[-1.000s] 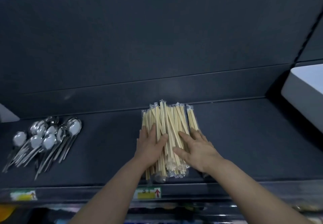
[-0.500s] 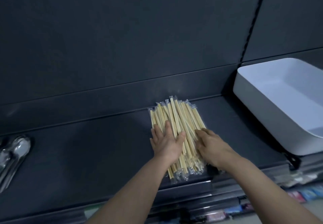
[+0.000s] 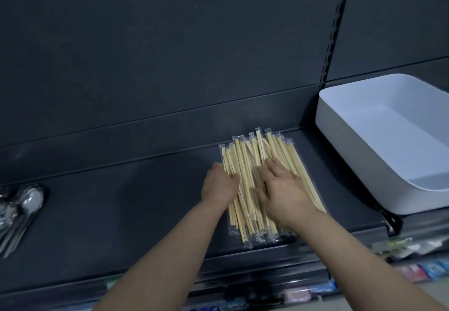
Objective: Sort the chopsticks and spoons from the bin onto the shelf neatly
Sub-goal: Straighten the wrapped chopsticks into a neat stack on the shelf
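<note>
A pile of wrapped wooden chopsticks (image 3: 252,155) lies lengthwise on the dark shelf (image 3: 133,204), in clear plastic sleeves. My left hand (image 3: 218,184) presses against the pile's left side with fingers curled onto the sticks. My right hand (image 3: 281,189) lies flat on top of the pile, fingers spread. Metal spoons (image 3: 21,208) lie in a group at the shelf's far left, partly cut off by the frame edge. The white bin (image 3: 340,136) stands on the shelf at the right and looks empty inside.
A dark back panel rises behind the shelf, with a slotted upright (image 3: 335,29) between sections. Below the shelf's front lip (image 3: 243,262) a lower shelf shows coloured packets (image 3: 418,262). Bare shelf surface lies between the spoons and the chopsticks.
The view has swung right, bringing the whole white bin into sight and pushing the spoons to the left edge. My left hand slid to the pile's left side; my right moved onto its top.
</note>
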`<state>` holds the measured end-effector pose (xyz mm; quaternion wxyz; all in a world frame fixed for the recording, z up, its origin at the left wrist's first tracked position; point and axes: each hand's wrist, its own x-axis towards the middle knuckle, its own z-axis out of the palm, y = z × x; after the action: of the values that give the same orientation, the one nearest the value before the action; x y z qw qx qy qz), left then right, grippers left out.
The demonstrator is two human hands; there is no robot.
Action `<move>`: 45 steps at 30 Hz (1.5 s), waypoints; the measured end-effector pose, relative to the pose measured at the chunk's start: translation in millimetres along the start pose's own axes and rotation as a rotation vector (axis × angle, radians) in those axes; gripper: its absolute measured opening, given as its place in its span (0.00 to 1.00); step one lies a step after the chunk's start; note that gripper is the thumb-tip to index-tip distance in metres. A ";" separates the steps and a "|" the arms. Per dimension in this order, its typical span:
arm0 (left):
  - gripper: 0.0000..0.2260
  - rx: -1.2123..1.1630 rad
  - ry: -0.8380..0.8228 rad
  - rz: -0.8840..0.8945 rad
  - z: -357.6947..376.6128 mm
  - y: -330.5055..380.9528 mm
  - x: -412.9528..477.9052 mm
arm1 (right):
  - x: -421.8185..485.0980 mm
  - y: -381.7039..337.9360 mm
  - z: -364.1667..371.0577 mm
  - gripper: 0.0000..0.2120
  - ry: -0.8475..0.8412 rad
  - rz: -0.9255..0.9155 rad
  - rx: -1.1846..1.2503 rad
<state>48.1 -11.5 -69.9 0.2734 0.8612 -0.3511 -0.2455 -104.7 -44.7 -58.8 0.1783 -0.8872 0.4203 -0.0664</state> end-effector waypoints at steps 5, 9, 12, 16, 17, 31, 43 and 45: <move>0.33 0.052 -0.038 -0.080 4.2 16.6 -1.0 | -4.6 15.1 16.0 0.29 -0.077 -0.012 -0.059; 0.33 -0.024 -0.086 -0.111 16.2 38.6 -2.3 | -4.0 22.6 13.9 0.27 -0.042 -0.019 -0.007; 0.31 -0.107 -0.139 -0.150 21.5 47.0 -0.8 | -5.0 31.4 9.3 0.26 -0.001 -0.026 0.033; 0.17 -0.325 -0.213 -0.254 16.7 48.3 3.2 | -2.9 42.9 6.9 0.25 0.008 -0.045 0.064; 0.15 -0.368 -0.209 -0.266 14.3 46.9 4.1 | -1.5 44.5 6.2 0.25 0.000 -0.047 0.073; 0.04 -0.788 -0.026 0.312 -75.1 40.3 -21.3 | 34.1 -55.9 -18.3 0.20 -0.093 -0.141 0.677; 0.05 -0.603 -0.038 0.386 -109.6 -29.4 -19.1 | 35.7 -124.0 55.8 0.07 -0.096 -0.056 0.786; 0.05 -0.616 -0.061 0.398 -111.4 -29.6 -15.2 | 34.4 -127.5 59.6 0.04 -0.054 -0.065 0.790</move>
<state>120.9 50.9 -4.1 0.5520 0.6455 -0.4294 -0.3071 25.3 18.7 -67.7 0.5148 -0.7645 0.3294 -0.2051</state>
